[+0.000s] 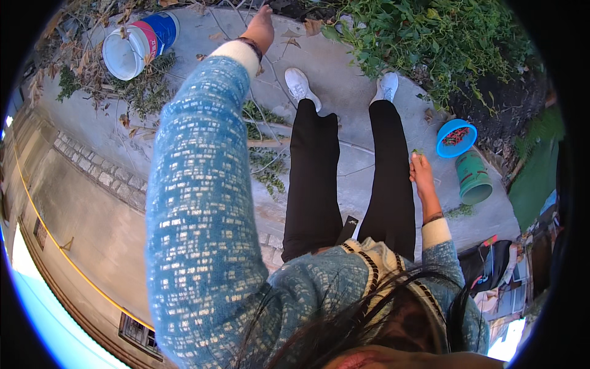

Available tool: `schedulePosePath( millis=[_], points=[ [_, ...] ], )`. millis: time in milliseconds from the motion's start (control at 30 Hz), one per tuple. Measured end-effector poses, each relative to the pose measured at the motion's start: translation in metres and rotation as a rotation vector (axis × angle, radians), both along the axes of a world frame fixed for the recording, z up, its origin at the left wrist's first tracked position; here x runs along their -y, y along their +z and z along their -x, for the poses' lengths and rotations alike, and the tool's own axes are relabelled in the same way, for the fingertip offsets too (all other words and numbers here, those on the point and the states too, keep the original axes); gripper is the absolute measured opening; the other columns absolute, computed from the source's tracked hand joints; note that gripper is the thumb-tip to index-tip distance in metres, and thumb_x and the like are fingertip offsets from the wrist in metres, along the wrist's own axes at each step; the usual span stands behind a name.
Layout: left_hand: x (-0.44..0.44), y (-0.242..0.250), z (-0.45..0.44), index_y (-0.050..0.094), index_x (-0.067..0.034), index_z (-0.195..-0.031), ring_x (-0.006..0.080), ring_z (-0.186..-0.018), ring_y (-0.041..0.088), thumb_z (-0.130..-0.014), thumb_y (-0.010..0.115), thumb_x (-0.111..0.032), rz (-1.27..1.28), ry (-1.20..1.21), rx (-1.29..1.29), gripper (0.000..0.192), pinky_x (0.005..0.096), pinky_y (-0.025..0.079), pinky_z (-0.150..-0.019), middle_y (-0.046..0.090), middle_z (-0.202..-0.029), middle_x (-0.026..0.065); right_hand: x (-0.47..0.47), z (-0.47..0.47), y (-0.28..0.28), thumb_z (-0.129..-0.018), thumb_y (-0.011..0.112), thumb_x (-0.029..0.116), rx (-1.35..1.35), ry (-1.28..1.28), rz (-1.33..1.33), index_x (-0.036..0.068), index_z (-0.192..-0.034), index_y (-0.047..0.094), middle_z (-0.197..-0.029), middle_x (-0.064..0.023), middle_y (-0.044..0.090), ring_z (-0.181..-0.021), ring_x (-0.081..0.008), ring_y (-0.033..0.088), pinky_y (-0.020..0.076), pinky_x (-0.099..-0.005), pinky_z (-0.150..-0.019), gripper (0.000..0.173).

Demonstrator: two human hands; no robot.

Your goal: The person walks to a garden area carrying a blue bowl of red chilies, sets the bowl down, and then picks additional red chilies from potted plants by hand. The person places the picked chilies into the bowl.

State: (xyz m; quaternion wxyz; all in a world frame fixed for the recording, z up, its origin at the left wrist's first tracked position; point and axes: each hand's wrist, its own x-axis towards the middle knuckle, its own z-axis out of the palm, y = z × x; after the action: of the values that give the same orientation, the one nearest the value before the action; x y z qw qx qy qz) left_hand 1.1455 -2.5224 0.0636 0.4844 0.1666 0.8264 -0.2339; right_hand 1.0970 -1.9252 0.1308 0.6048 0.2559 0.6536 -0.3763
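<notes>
My left hand (261, 28) is stretched out at the top, over thin bare branches (275, 76) on the concrete. Its fingers are partly turned away, so whether it touches a branch cannot be told. My right hand (420, 173) is beside my right leg, its fingers closed on a small green sprig (417, 151). To the right of that hand, a blue plastic bowl (469, 144) holds small red chillies (455, 136). Against the bowl lies a green cylindrical container (472, 173) on its side.
Leafy green plants (415, 41) grow along the soil bed. At upper left a white plastic bucket with a blue and pink wrap (150, 41) lies on its side among dry leaves. Cut greenery (267, 168) lies beside my legs. A building wall (92, 230) stands at left.
</notes>
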Motion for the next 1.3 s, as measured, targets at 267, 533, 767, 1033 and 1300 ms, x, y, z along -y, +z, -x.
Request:
schedulePosePath(
  millis=[267, 533, 767, 1033, 1300],
  points=[
    [0.129, 0.054, -0.187, 0.074, -0.018, -0.102, 0.0248, -0.106, 0.064, -0.072, 0.08, -0.047, 0.104, 0.304, 0.065, 0.042, 0.0462, 0.039, -0.101, 0.071, -0.101, 0.0044, 0.049, -0.062, 0.005, -0.103, 0.058, 0.037, 0.002, 0.013, -0.088, 0.015, -0.093, 0.052, -0.069, 0.007, 0.042, -0.053, -0.0024, 0.036, 0.0313, -0.0225, -0.046, 0.025],
    [0.121, 0.121, -0.459, 0.067, -0.014, -0.096, 0.0268, -0.104, 0.06, -0.093, 0.057, -0.027, 0.167, 0.652, -0.102, 0.016, 0.0434, 0.041, -0.093, 0.07, -0.101, 0.0069, 0.179, -0.076, 0.009, -0.105, 0.056, 0.035, -0.049, 0.179, 0.035, 0.014, -0.093, 0.052, -0.069, 0.0075, 0.041, -0.053, -0.0026, 0.034, 0.0316, -0.022, -0.047, 0.025],
    [0.075, 0.158, -0.561, 0.068, -0.012, -0.095, 0.0298, -0.108, 0.059, -0.095, 0.054, -0.023, 0.193, 1.02, -0.116, 0.018, 0.0462, 0.037, -0.102, 0.07, -0.1, 0.0098, 0.236, -0.073, 0.033, -0.105, 0.054, 0.035, -0.052, 0.316, 0.145, 0.013, -0.095, 0.053, -0.069, 0.0064, 0.043, -0.054, -0.0029, 0.037, 0.0327, -0.0214, -0.047, 0.024],
    [-0.006, 0.218, -0.638, 0.06, -0.011, -0.103, 0.0318, -0.11, 0.055, -0.091, 0.065, -0.022, 0.245, 1.134, -0.202, 0.017, 0.0485, 0.035, -0.106, 0.063, -0.108, 0.01, 0.26, -0.082, 0.004, -0.107, 0.048, 0.026, 0.068, 0.637, 0.33, 0.009, -0.114, 0.059, -0.076, 0.0044, 0.054, -0.06, -0.0043, 0.047, 0.0404, -0.0208, -0.054, 0.022],
    [-0.083, 0.249, -0.696, 0.057, -0.011, -0.098, 0.0316, -0.101, 0.056, -0.087, 0.07, -0.029, 0.302, 1.205, -0.213, 0.024, 0.048, 0.039, -0.095, 0.061, -0.099, 0.0095, 0.296, -0.181, -0.021, -0.099, 0.064, 0.03, 0.052, 1.071, 0.594, 0.001, -0.093, 0.058, -0.075, -0.0033, 0.055, -0.071, -0.0112, 0.052, 0.0452, -0.0325, -0.067, 0.03]
  ],
)
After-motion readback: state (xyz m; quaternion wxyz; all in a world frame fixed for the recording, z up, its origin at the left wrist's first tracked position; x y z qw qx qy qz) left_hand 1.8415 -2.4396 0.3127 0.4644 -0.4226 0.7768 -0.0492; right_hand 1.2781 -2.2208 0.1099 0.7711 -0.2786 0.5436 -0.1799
